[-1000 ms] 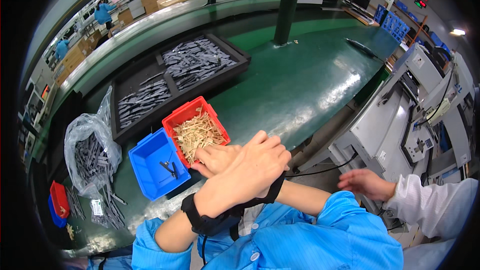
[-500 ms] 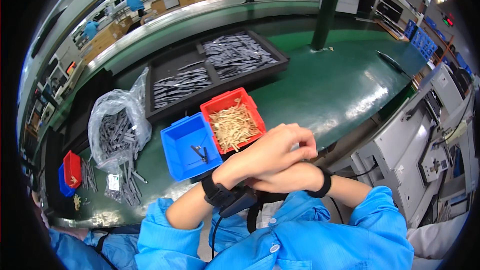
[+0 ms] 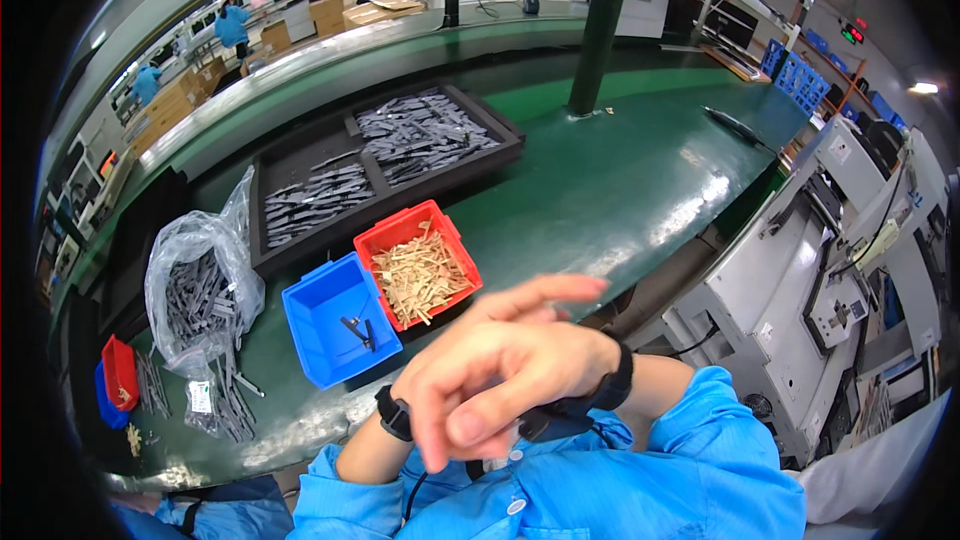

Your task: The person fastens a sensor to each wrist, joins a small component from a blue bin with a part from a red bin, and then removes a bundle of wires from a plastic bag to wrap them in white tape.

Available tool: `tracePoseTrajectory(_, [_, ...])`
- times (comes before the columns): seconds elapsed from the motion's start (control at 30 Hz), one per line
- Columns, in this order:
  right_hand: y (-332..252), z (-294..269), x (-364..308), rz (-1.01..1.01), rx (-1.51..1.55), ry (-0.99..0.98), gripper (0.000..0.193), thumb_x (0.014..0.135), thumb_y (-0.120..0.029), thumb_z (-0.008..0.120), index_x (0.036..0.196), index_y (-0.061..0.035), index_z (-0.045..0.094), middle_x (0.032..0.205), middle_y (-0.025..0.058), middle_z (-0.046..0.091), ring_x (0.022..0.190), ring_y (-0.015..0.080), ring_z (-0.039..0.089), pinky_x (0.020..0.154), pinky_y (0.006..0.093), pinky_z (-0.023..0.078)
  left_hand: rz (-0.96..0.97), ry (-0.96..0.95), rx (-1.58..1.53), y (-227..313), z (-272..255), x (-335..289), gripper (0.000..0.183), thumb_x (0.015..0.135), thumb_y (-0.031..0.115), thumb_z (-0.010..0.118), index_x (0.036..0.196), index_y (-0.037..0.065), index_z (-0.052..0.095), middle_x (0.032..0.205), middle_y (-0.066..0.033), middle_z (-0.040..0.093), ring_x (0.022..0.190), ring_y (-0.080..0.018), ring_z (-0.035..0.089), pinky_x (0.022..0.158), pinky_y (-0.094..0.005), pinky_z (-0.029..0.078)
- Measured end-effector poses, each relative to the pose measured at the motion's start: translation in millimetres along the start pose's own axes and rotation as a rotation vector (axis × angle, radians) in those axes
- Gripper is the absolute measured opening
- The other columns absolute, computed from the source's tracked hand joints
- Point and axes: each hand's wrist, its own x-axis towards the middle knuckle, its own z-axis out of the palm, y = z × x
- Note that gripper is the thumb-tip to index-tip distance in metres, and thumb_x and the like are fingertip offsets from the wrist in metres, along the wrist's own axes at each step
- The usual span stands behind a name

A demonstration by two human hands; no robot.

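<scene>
Visibly, in the head view, the left hand (image 3: 508,306) comes from the left with a forefinger stretched rightward; the rest is largely covered, so its grip I cannot tell. The right hand (image 3: 540,360) crosses over on the near side, fingers drooping left and nearer, loosely bent, a narrow gap parting them from the thumb. Just beyond, on the green table (image 3: 570,205), sits the red bin (image 3: 398,224), long axis running far left to near right; its tan strips (image 3: 420,278) point every way. Against its left side, the blue bin (image 3: 322,312) slants alike, holding what look like dark pieces (image 3: 357,331).
</scene>
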Motion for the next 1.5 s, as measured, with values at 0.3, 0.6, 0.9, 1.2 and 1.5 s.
tracePoseTrajectory(0.3, [18, -25, 13, -0.442, 0.153, 0.072, 0.048, 0.094, -0.048, 0.043, 0.1, -0.002, 0.056, 0.068, -0.0005, 0.049, 0.055, 0.005, 0.042, 0.049, 0.0171, 0.032, 0.026, -0.224, -0.222, -73, -20, 6, 0.044, 0.087, 0.033, 0.058, 0.109, -0.004, 0.059, 0.11, -0.0192, 0.059, 0.107, -0.0277, 0.056, 0.094, -0.0366, 0.043])
tracePoseTrajectory(0.6, [2, -74, 8, -0.655, 0.485, 0.27, 0.036, 0.097, -0.039, 0.04, 0.091, -0.0066, 0.055, 0.064, -0.0031, 0.041, 0.057, 0.007, 0.037, 0.049, 0.02, 0.032, -0.298, 0.03, -0.366, -84, -22, -8, 0.027, 0.087, 0.009, 0.061, 0.111, -0.002, 0.058, 0.107, -0.0075, 0.062, 0.099, -0.0142, 0.058, 0.083, -0.0279, 0.047])
tracePoseTrajectory(0.9, [0, -75, 10, -0.669, 0.443, 0.384, 0.034, 0.097, -0.036, 0.041, 0.091, -0.0059, 0.055, 0.064, -0.0026, 0.04, 0.057, 0.0072, 0.037, 0.046, 0.019, 0.032, -0.105, 0.324, -0.11, -86, -7, -6, 0.008, 0.085, 0.003, 0.061, 0.093, 0.001, 0.061, 0.078, 0.0016, 0.061, 0.073, -0.0049, 0.055, 0.066, -0.0187, 0.043])
tracePoseTrajectory(1.2, [-1, -89, -21, -0.705, 0.143, 0.615, 0.036, 0.097, -0.036, 0.043, 0.092, -0.003, 0.057, 0.065, -0.0013, 0.045, 0.057, 0.0083, 0.042, 0.047, 0.0191, 0.033, 0.024, 0.339, -0.176, -73, 3, -24, 0.01, 0.09, 0.001, 0.053, 0.099, -0.003, 0.052, 0.102, -0.0089, 0.055, 0.085, -0.0137, 0.06, 0.079, -0.0264, 0.049])
tracePoseTrajectory(1.5, [15, -47, -17, -0.113, -1.728, 0.962, 0.027, 0.088, -0.03, 0.057, 0.088, -0.0033, 0.058, 0.058, 0.0091, 0.059, 0.049, 0.024, 0.058, 0.046, 0.0347, 0.043, 0.092, 0.479, 0.179, -56, 8, -35, 0.009, 0.085, -0.004, 0.055, 0.094, -0.003, 0.055, 0.095, -0.0108, 0.06, 0.088, -0.0182, 0.06, 0.078, -0.0281, 0.048])
